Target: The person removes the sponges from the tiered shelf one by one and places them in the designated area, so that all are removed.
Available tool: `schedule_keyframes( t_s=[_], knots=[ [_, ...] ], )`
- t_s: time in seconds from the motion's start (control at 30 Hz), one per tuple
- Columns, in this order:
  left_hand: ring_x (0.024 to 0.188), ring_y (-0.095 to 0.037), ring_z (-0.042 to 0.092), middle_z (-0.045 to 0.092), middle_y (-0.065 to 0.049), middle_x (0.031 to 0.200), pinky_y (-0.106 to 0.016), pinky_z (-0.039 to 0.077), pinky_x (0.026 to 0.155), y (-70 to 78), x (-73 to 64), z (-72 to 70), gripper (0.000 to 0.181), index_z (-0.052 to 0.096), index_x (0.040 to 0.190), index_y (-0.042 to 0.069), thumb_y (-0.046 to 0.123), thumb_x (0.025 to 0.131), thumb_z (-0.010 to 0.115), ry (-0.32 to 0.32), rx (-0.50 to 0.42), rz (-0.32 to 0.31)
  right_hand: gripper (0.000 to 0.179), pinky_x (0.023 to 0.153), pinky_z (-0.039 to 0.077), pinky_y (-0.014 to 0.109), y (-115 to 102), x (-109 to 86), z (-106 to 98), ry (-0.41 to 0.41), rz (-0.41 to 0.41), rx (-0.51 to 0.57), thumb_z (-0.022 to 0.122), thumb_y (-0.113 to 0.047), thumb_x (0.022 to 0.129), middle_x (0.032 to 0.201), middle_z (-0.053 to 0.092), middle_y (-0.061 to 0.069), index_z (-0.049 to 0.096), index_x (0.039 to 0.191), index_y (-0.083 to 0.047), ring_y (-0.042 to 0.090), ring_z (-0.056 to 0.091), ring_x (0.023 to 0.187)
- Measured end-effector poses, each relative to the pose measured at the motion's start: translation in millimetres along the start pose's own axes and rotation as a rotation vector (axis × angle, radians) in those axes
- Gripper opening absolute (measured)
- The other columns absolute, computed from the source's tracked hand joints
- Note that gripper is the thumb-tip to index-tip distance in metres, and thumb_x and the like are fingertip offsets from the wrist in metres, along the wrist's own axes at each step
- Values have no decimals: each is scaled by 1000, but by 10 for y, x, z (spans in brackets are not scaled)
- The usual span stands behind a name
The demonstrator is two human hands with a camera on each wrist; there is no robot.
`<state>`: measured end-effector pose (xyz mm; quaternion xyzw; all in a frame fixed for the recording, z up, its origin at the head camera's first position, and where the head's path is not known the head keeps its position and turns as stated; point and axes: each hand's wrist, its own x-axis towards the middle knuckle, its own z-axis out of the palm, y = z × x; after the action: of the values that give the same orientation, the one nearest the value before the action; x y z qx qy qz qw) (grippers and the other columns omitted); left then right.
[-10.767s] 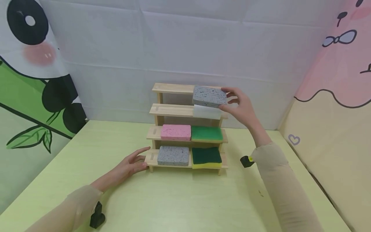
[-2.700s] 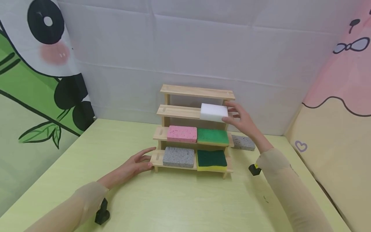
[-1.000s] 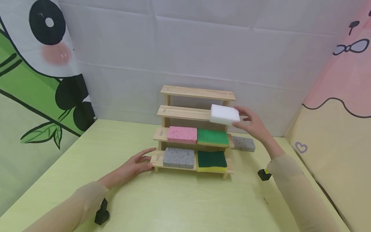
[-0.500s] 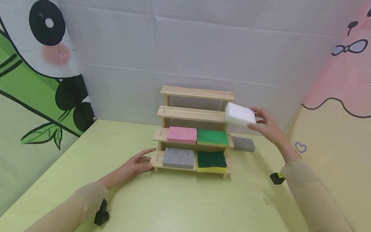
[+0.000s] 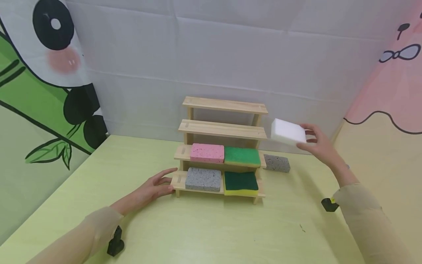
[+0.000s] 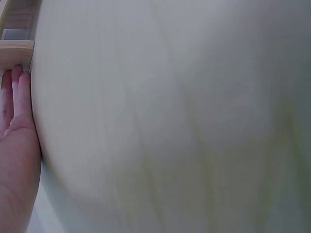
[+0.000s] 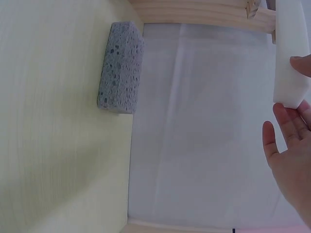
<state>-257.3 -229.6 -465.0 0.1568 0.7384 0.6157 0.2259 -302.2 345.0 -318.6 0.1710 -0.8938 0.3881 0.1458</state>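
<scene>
My right hand (image 5: 319, 146) pinches a white sponge (image 5: 287, 131) by its right end, thumb at the front and fingers behind. In the head view the sponge is in the air just right of the wooden tiered rack (image 5: 222, 129). My left hand (image 5: 150, 190) reaches to the left end of the rack's lowest tier; in the left wrist view its fairly straight fingers (image 6: 22, 94) are right at that wooden end. A pink sponge (image 5: 207, 153) and a green sponge (image 5: 242, 157) lie on the second tier from the bottom. Below them lie a grey speckled sponge (image 5: 203, 179) and a dark-green-and-yellow sponge (image 5: 241, 183).
Another grey sponge (image 5: 277, 163) lies on the table (image 5: 211, 231) behind the rack's right side. The two upper tiers carry nothing. A pale cloth backdrop (image 5: 217, 55) hangs close behind the rack, with printed cartoon panels at both sides.
A grey sponge went from the rack's upper right to the table beside it. My right hand then took the white sponge off its tier and moved it rightward. My left hand stayed at the rack.
</scene>
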Motion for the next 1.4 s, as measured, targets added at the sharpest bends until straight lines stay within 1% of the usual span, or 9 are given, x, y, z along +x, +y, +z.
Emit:
schedule_keyframes(
  t_s=[0.17,0.4,0.5,0.67,0.8,0.93,1.07,1.27,1.4],
  knots=[
    [129,-20,53,43,-15,150,-31,47,108,10,-1,-2,67,22,156,34,21,101,56,-4,-9,8,71,84,40,7,92,-13,-88,-6,49,-31,70,-9,88,141,40,18,34,149,-2,-8,41,105],
    [129,-19,53,43,-15,150,-29,47,108,0,10,-3,66,21,157,34,22,101,56,-10,-7,11,73,83,41,5,208,-37,-181,-23,54,-54,71,-9,89,143,39,20,32,151,-1,-8,43,103],
    [130,-20,53,43,-14,150,-30,46,108,-1,11,-2,67,21,156,35,23,101,56,-7,-3,3,76,82,41,6,248,-51,-213,-48,97,-69,71,-12,90,145,39,21,30,153,-4,-7,43,103],
    [131,-19,52,43,-12,151,-30,45,109,-11,17,-6,67,21,156,37,25,101,57,-1,5,-9,79,82,41,7,316,-78,-244,-86,149,-104,71,-15,91,148,35,22,26,155,-7,15,47,113],
    [132,-19,52,43,-12,151,-30,45,109,-25,25,-14,67,21,156,36,23,101,57,-6,-5,-4,79,81,39,4,365,-93,-251,-107,147,-102,70,-11,90,149,33,26,25,155,-3,36,45,123],
    [131,-20,52,43,-13,151,-31,45,109,-35,27,-24,67,21,156,36,24,101,57,-10,-2,2,80,78,39,3,424,-105,-258,-136,149,-83,69,-8,90,151,28,32,23,155,1,48,42,126],
    [131,-20,52,43,-13,150,-31,45,109,-40,29,-26,67,21,156,36,24,101,57,-9,-2,0,80,76,40,2,509,-119,-272,-161,169,-93,68,-6,91,152,25,33,21,155,2,52,41,128],
    [133,-19,51,44,-11,150,-30,44,109,-35,36,-19,68,22,155,37,24,100,58,-3,-14,-17,79,78,43,10,627,-143,-297,-195,190,-125,68,-5,90,152,25,34,22,153,5,53,41,127],
    [133,-20,51,44,-10,150,-32,44,111,-28,34,-20,67,22,155,38,24,100,58,-6,-14,-19,76,77,40,8,744,-156,-312,-210,197,-145,68,-2,88,149,28,37,25,149,11,53,39,127]
  ],
)
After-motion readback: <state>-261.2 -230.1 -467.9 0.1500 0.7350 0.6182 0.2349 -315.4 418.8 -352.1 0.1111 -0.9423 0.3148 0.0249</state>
